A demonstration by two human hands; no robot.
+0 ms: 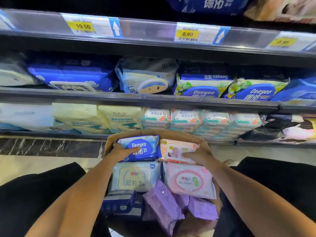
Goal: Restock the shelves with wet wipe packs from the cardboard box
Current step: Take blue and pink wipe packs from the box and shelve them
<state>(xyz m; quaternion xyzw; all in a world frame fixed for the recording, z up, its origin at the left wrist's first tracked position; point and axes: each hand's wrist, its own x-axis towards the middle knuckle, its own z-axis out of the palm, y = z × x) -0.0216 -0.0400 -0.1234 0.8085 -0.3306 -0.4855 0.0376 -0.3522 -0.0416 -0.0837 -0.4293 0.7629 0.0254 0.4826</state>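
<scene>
Reaching into the cardboard box, the left hand lies flat, fingers extended, on the blue pack at the far left. The right hand rests likewise on the pink pack beside it. Neither closes around its pack; both probably steady for lifting to the shelves beyond.

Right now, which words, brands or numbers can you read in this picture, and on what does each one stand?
"10.50": yellow price tag, upper shelf rail.
"8.90": yellow price tag, same rail.
"Deeyeo": blue pack in the cardboard box, under the left hand.
"Deeyeo": two green-and-blue packs on the middle shelf.
"超纯水", "80": pale blue pack in the box.
Third price tag, barcodes, other packs: too blurred.
</scene>
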